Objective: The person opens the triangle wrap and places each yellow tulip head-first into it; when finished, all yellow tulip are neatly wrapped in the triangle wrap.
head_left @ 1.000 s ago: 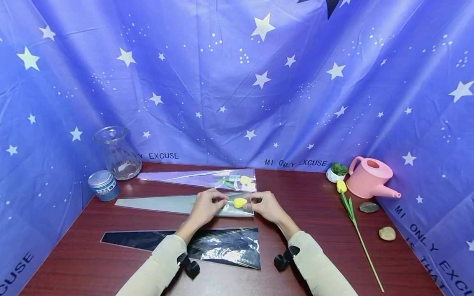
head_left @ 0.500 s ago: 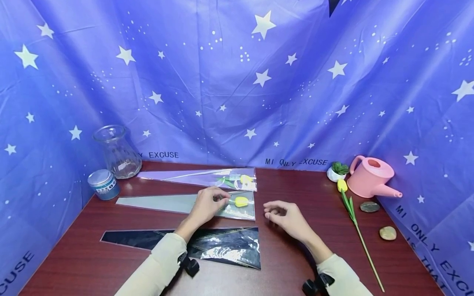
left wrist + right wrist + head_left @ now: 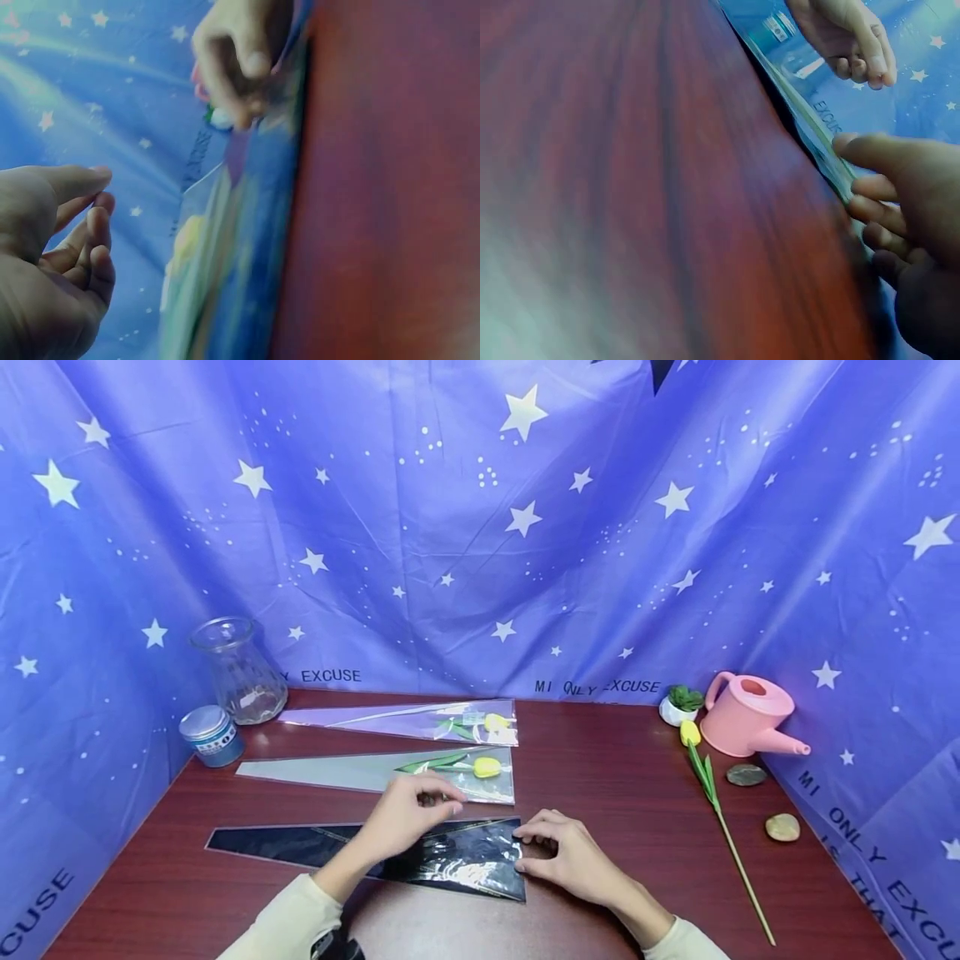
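A black flower wrapping sleeve (image 3: 450, 860) lies flat at the front, its wide end to the right. My left hand (image 3: 408, 814) is over it, with thumb and fingers apart and nothing between them. At the sleeve's wide right edge, the fingertips of my right hand (image 3: 573, 856) are spread, thumb below and fingers above. Behind lies a grey-white sleeve (image 3: 315, 772) with a yellow tulip (image 3: 487, 767) inside. Farther back, a purple sleeve (image 3: 375, 717) holds another yellow tulip (image 3: 496, 722). Both hands also show in the wrist views, somewhat blurred.
On the right lies a loose yellow tulip (image 3: 723, 827), beside two stones (image 3: 782, 827). A pink watering can (image 3: 748, 718) and a small potted plant (image 3: 680, 706) stand behind it. Back left are a glass vase (image 3: 243, 672) and a blue jar (image 3: 212, 739). A starry curtain (image 3: 450, 527) surrounds the table.
My left hand has left the grey-white sleeve and come forward over the black one. My right hand let go of the grey-white sleeve's end and moved to the black sleeve's right edge.
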### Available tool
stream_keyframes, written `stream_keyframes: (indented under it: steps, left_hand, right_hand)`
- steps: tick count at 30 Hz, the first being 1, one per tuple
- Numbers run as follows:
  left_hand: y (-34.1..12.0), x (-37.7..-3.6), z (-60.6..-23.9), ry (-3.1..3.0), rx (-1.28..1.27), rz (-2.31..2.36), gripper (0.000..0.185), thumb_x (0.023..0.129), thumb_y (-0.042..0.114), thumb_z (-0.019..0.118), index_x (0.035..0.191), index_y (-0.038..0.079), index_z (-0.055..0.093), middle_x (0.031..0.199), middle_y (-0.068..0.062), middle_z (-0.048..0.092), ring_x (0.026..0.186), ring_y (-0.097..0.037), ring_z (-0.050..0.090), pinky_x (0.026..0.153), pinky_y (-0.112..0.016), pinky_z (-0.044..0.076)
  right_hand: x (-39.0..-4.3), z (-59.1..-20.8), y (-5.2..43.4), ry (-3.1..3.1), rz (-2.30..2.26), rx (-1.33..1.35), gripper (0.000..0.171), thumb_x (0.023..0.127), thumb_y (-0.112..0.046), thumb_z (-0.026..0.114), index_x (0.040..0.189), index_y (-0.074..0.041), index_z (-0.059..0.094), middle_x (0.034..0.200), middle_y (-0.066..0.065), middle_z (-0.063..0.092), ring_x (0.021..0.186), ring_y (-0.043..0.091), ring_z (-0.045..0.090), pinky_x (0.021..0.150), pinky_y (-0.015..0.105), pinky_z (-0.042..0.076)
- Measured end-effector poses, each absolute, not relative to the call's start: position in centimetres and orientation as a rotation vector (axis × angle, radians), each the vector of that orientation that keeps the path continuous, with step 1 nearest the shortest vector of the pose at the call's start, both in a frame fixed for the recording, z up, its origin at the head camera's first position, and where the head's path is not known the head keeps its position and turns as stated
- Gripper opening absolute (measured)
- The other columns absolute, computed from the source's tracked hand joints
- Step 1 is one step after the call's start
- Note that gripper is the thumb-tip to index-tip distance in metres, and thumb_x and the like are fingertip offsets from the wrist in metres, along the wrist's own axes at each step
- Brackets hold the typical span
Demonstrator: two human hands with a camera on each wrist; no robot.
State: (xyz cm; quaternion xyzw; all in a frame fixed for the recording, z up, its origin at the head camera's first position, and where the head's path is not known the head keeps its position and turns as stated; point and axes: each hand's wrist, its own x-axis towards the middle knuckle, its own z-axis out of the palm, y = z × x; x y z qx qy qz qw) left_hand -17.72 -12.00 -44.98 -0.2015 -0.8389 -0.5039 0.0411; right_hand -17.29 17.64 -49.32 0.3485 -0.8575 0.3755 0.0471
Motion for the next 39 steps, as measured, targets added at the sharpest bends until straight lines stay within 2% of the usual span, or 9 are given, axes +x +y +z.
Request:
stream_keyframes:
  steps: [4,16,20,27,34,39]
  left_hand:
    - [-12.2,-16.2,-46.3,-2.623,-0.703,-1.576,0.012,0.089,0.016,0.080,0.100,0.014,0.082,0.090,0.004,0.075,0.071,-0.002,0.060,0.063,-0.021,0.052]
    - [-12.9,-15.8,-49.2,-2.785,-0.754,-1.308,0.018,0.084,0.022,0.085,0.101,0.025,0.081,0.089,0.012,0.069,0.078,0.001,0.057,0.072,-0.019,0.046]
    - [-12.8,-15.7,-49.6,-2.750,-0.739,-1.283,0.017,0.083,0.021,0.086,0.098,0.026,0.081,0.087,0.013,0.068,0.076,0.001,0.056,0.071,-0.018,0.046]
    - [-12.7,-15.5,-50.0,-2.704,-0.708,-1.294,0.016,0.082,0.021,0.087,0.096,0.025,0.082,0.086,0.014,0.070,0.074,0.002,0.057,0.070,-0.018,0.047]
    - [-12.7,-15.5,-50.1,-2.669,-0.690,-1.330,0.014,0.083,0.018,0.085,0.094,0.026,0.082,0.082,0.017,0.068,0.072,0.005,0.055,0.066,-0.017,0.047]
    - [-12.8,-15.7,-50.0,-2.674,-0.656,-1.373,0.013,0.084,0.018,0.084,0.093,0.028,0.082,0.082,0.019,0.069,0.071,0.005,0.058,0.065,-0.018,0.048]
  right_hand:
    - [-17.0,-49.4,17.3,-2.639,0.998,1.053,0.031,0.081,-0.022,0.088,0.110,-0.014,0.080,0.099,-0.012,0.067,0.091,0.001,0.057,0.078,0.022,0.048]
    - [-17.0,-49.7,16.8,-2.581,1.075,1.071,0.020,0.082,-0.013,0.087,0.101,-0.015,0.082,0.093,-0.011,0.068,0.087,0.002,0.058,0.074,0.020,0.049]
    - [-17.0,-49.6,16.6,-2.539,1.100,1.120,0.014,0.083,-0.008,0.085,0.095,-0.015,0.081,0.089,-0.009,0.069,0.086,0.003,0.059,0.073,0.020,0.051]
    - [-17.2,-49.7,16.4,-2.502,1.116,1.113,0.014,0.082,-0.004,0.084,0.088,-0.016,0.080,0.085,-0.011,0.069,0.084,0.002,0.061,0.073,0.018,0.051]
    - [-17.3,-48.5,16.1,-2.495,1.293,1.078,0.013,0.084,-0.003,0.082,0.087,-0.014,0.078,0.084,-0.010,0.067,0.076,0.000,0.060,0.066,0.021,0.054]
    - [-17.9,-46.8,15.8,-2.546,1.297,1.066,0.012,0.086,-0.006,0.081,0.089,-0.017,0.080,0.087,-0.013,0.070,0.082,0.001,0.062,0.075,0.022,0.053]
